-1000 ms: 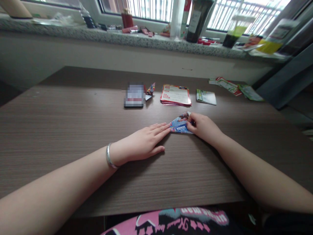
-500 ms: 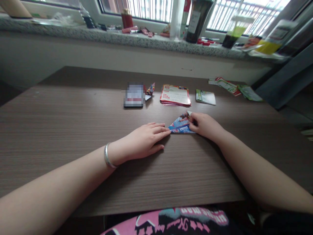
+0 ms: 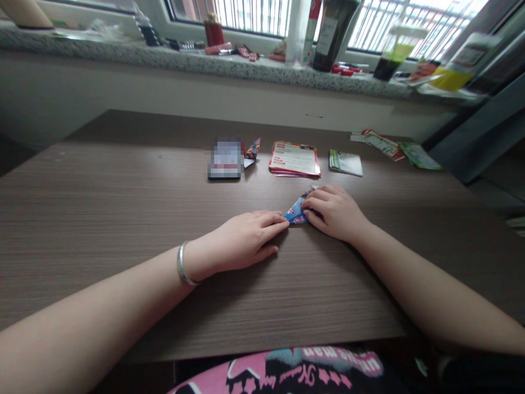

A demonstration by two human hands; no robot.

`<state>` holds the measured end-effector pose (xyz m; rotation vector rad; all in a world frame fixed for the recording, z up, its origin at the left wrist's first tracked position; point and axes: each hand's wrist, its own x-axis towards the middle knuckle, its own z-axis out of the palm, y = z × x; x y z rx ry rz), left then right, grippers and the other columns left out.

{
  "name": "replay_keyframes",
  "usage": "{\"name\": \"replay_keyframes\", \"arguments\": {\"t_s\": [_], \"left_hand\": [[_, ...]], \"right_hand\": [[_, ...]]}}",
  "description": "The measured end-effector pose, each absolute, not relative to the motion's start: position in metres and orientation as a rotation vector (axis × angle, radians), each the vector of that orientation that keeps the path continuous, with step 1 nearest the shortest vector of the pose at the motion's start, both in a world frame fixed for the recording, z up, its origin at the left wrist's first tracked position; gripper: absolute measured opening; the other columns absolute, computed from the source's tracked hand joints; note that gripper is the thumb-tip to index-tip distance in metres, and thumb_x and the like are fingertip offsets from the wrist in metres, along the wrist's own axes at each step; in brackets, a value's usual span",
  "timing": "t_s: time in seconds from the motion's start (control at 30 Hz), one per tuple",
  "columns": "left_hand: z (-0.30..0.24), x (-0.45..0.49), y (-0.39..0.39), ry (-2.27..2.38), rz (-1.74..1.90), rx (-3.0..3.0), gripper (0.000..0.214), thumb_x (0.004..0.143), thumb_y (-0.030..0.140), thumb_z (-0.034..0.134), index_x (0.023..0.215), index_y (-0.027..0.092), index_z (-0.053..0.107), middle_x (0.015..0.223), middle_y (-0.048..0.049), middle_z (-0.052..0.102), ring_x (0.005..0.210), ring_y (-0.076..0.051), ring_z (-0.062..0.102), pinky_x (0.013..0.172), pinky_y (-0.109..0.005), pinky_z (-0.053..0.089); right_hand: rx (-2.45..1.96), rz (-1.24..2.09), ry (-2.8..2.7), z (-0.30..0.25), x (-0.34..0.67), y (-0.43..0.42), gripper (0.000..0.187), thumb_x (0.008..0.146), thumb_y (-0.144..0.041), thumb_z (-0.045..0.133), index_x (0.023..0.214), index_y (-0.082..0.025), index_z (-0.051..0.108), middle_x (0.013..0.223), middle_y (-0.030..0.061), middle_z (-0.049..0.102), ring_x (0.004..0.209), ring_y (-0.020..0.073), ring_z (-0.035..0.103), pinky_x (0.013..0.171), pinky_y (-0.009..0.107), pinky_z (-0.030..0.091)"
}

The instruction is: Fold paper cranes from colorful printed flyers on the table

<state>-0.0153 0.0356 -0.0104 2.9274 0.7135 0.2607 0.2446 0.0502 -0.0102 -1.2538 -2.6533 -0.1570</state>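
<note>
A small folded paper (image 3: pixel 296 215), blue with a colourful print, lies on the table between my hands. My left hand (image 3: pixel 250 238) rests flat with outstretched fingers, its fingertips touching the paper's pointed left corner. A silver bangle (image 3: pixel 183 265) circles that wrist. From the right, my right hand (image 3: pixel 332 212) bends its fingers down onto the paper, the thumb tucked low near its front edge. The hand covers the paper's right part, so the exact grip there is hidden.
Behind the paper lie a blurred-out phone-like device (image 3: pixel 225 158), a small folded paper piece (image 3: pixel 253 152), a stack of printed cards (image 3: pixel 294 159) and a smaller pad (image 3: pixel 345 162). Paper strips (image 3: pixel 383 144) lie at the far right. Bottles and small items crowd the windowsill (image 3: pixel 254 67).
My right hand has gone from a pinch at the paper's right side to lying over it, further left, covering more of the print. My left hand has shifted slightly right.
</note>
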Motion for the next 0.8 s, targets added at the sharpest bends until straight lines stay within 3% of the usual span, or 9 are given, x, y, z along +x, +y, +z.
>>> {"name": "replay_keyframes", "arguments": {"t_s": [0.13,0.47,0.8], "left_hand": [[-0.011,-0.016,0.036,0.716,0.265,2.925,0.049,0.09,0.029,0.057,0.136,0.013,0.05,0.139,-0.0141,0.054,0.124,-0.026,0.055,0.105,-0.038,0.047],[-0.01,-0.017,0.034,0.79,0.221,2.978,0.044,0.093,0.029,0.052,0.135,0.017,0.051,0.135,-0.0127,0.055,0.113,-0.025,0.061,0.093,-0.037,0.053],[-0.008,-0.015,0.033,0.76,0.214,3.019,0.04,0.092,0.028,0.052,0.13,0.014,0.055,0.122,-0.014,0.06,0.111,-0.026,0.06,0.094,-0.04,0.052]], "right_hand": [[-1.245,-0.246,-2.689,-0.008,0.225,0.04,0.034,0.097,-0.034,0.039,0.091,-0.021,0.069,0.093,0.0089,0.069,0.096,0.0246,0.055,0.1,0.041,0.031],[-1.33,0.236,-2.518,-0.022,0.229,0.054,0.021,0.09,-0.037,0.055,0.082,-0.019,0.063,0.087,0.0073,0.067,0.086,0.0212,0.057,0.078,0.032,0.038],[-1.432,0.182,-2.506,-0.021,0.225,0.052,0.021,0.088,-0.039,0.058,0.08,-0.02,0.062,0.088,0.007,0.069,0.088,0.0232,0.058,0.078,0.035,0.035]]}}
